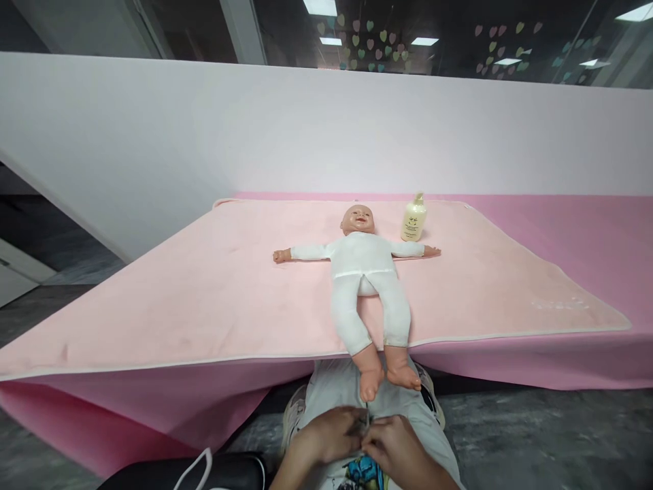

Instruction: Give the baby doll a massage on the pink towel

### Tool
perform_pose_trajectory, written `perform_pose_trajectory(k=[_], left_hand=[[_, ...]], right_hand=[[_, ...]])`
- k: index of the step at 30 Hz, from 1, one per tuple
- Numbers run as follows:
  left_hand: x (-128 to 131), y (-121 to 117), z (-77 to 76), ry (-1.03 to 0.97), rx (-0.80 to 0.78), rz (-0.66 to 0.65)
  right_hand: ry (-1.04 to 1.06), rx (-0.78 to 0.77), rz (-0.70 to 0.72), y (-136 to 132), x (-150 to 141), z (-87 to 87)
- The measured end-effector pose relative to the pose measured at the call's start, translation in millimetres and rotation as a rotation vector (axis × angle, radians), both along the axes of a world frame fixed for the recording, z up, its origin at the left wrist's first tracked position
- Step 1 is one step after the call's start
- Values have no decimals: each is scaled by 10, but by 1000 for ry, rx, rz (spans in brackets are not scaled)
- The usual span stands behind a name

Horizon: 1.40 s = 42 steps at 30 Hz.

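My left hand (334, 432) and my right hand (392, 439) meet low in front of me, over the light trousers (331, 388) on my lap. Both have their fingers curled in and nearly touch. A thin dark strip, perhaps a cord, shows between them, but what the fingers grip cannot be made out. Just beyond them, a baby doll (362, 255) in a white cloth suit lies on its back, arms stretched out. Its bare feet hang over the table's front edge, close to my hands. Beside its head stands a pale yellow pump bottle (413, 219).
A light pink mat (245, 292) lies over a pink cover (576, 235) on the table. Behind rises a white partition (316, 129). A black seat or bag (229, 471) with a white cord (196, 469) is at lower left, above a grey floor (541, 435).
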<state>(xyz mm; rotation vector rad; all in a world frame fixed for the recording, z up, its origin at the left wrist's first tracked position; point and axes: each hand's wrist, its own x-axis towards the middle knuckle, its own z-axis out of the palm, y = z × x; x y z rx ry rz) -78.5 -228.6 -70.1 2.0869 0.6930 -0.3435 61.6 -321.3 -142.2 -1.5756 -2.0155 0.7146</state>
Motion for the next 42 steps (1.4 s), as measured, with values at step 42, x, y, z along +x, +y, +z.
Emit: perform_pose_trajectory(k=[42], left_hand=[[1430,3576,1103,-921,390,728]], right_hand=[[1066,232,-533,4134,1228,1606]])
